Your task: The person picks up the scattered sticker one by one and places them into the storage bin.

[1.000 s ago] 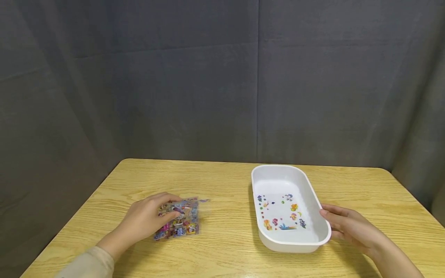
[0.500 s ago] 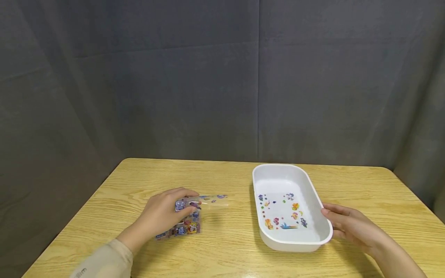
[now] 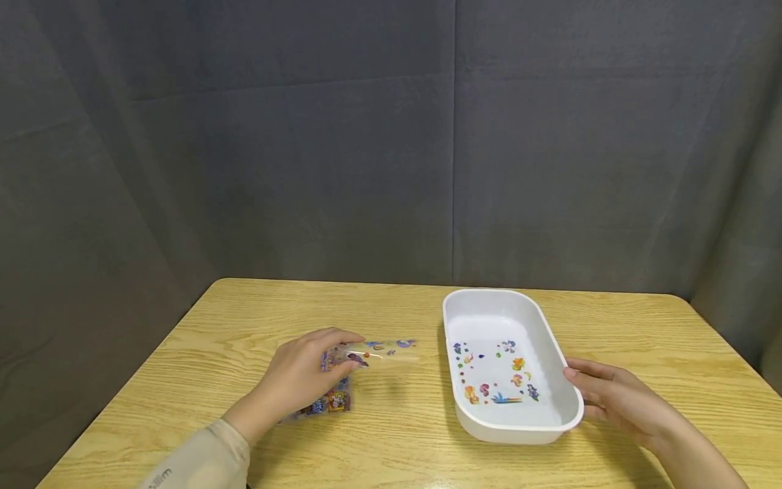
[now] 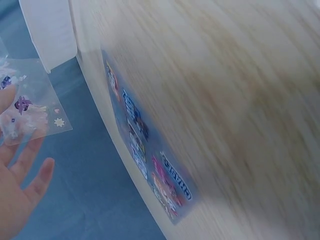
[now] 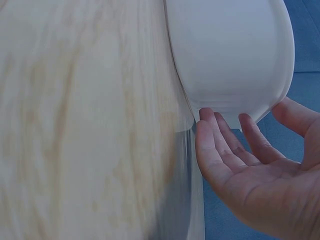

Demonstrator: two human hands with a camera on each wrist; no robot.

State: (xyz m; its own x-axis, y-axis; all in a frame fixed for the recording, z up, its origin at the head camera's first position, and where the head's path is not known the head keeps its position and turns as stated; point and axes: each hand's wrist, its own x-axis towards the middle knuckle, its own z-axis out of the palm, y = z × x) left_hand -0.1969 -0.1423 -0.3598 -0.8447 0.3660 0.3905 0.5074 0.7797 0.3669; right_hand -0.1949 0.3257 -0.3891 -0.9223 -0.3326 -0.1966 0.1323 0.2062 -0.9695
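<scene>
My left hand (image 3: pixel 308 372) pinches a clear sticker sheet (image 3: pixel 391 350) between thumb and fingers, raised above the table left of centre. The left wrist view shows the same see-through sheet (image 4: pixel 37 102) with small purple figures, lifted off the wood. Below that hand lie printed sticker sheets (image 3: pixel 338 401), partly hidden by it. To the right, my right hand (image 3: pixel 623 401) holds the side of a white plastic tray (image 3: pixel 489 432), thumb at the rim and fingers against the outer wall (image 5: pixel 230 60). A clear sheet with colourful stickers (image 3: pixel 507 399) lies flat in the tray.
Everything rests on a light wood-grain table (image 3: pixel 391 312) with rounded far corners. A dark grey curtain (image 3: pixel 342 170) hangs behind it and along both sides.
My left hand has moved right, drawing one clear sticker sheet away from the printed sheets toward the tray. My right hand and the tray have stayed nearly still.
</scene>
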